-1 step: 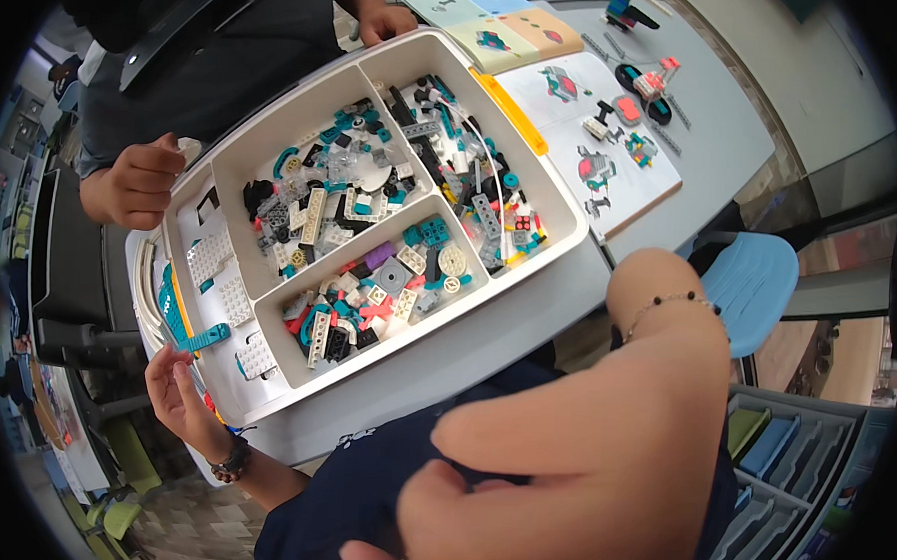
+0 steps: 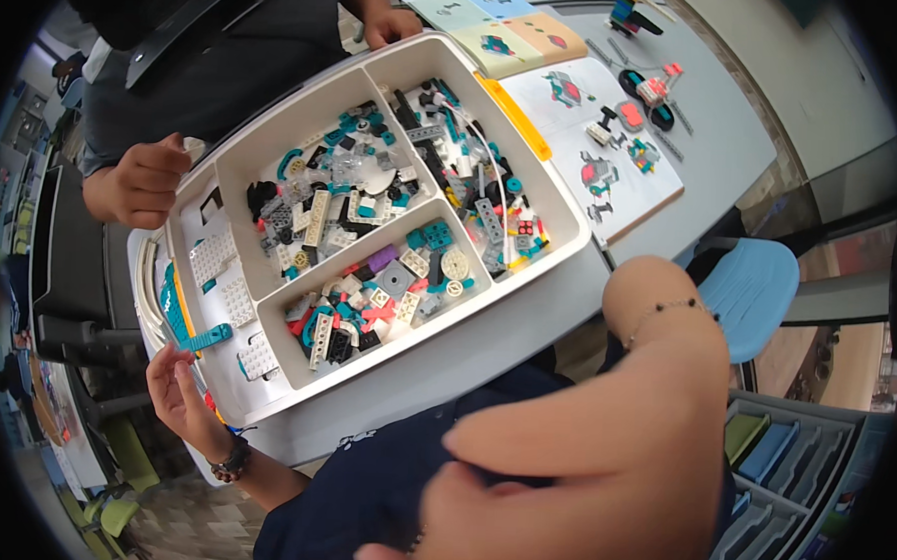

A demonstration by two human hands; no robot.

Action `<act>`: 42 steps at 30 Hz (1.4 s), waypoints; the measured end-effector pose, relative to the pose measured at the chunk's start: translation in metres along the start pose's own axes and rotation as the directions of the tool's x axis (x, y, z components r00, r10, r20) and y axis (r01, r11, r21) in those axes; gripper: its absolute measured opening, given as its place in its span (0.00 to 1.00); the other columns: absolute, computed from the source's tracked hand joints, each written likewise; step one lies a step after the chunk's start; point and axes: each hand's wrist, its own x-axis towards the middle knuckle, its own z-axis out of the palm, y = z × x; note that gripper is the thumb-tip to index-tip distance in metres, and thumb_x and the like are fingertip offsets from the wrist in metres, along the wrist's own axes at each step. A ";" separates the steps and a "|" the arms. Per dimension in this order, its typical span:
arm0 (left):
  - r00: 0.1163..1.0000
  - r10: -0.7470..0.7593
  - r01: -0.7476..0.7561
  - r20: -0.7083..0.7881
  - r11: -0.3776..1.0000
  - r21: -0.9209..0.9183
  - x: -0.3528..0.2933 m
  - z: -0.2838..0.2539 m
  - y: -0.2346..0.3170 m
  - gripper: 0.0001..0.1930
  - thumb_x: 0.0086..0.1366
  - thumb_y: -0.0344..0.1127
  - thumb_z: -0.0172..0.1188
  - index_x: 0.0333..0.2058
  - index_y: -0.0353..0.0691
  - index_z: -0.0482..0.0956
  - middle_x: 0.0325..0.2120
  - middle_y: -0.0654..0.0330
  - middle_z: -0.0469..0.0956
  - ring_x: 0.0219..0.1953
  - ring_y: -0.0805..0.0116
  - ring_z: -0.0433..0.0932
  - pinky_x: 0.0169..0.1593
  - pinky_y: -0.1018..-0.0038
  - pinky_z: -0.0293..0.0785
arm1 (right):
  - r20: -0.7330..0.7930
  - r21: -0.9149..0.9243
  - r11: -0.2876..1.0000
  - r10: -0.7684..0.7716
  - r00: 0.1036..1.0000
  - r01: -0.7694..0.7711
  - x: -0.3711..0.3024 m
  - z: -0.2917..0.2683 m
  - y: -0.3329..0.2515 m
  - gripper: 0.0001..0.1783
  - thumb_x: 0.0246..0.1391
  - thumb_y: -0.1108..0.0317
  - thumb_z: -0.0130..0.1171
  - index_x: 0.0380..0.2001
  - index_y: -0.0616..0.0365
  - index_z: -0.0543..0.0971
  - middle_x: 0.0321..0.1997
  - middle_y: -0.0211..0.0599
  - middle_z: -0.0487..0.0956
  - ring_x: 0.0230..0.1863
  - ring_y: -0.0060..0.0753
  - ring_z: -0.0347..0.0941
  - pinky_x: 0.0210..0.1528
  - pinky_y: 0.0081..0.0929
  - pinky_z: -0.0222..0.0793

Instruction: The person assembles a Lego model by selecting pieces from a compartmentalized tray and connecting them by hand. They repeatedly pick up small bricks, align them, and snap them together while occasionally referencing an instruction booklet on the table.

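one left hand (image 2: 180,398), fingers apart, near lettered teal panel (image 2: 177,310); right hand's (image 2: 533,514): can't tell

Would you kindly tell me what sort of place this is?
Probably a classroom or building workshop: a compartmented white tray full of plastic building bricks, an open illustrated booklet beside it, and a light-blue plastic chair nearby suggest it.
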 end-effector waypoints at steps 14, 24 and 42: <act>0.989 -0.114 0.105 -0.098 0.990 -0.098 0.015 -0.006 -0.043 0.09 0.61 0.27 0.48 0.40 0.31 0.70 0.30 0.62 0.72 0.33 0.77 0.69 0.42 0.80 0.64 | -0.065 -0.011 0.890 -0.455 0.888 0.456 -0.011 -0.039 0.044 0.06 0.39 0.71 0.57 0.23 0.53 0.70 0.25 0.26 0.72 0.23 0.24 0.67 0.28 0.20 0.69; 0.994 -0.089 0.094 0.064 0.993 -0.074 0.018 -0.002 -0.064 0.08 0.59 0.25 0.50 0.38 0.32 0.70 0.29 0.64 0.67 0.29 0.80 0.64 0.34 0.84 0.60 | -0.057 0.168 0.955 -0.240 0.969 0.246 -0.012 -0.044 0.062 0.04 0.44 0.67 0.54 0.24 0.53 0.72 0.24 0.33 0.70 0.25 0.31 0.64 0.30 0.21 0.67; 0.990 0.011 -0.021 0.140 0.997 0.069 0.021 -0.004 -0.053 0.14 0.51 0.31 0.52 0.38 0.37 0.76 0.40 0.57 0.68 0.44 0.68 0.65 0.47 0.76 0.60 | 0.577 0.382 0.915 -0.347 0.740 0.131 0.030 -0.043 0.059 0.07 0.35 0.74 0.57 0.22 0.55 0.71 0.23 0.35 0.76 0.26 0.32 0.71 0.29 0.31 0.73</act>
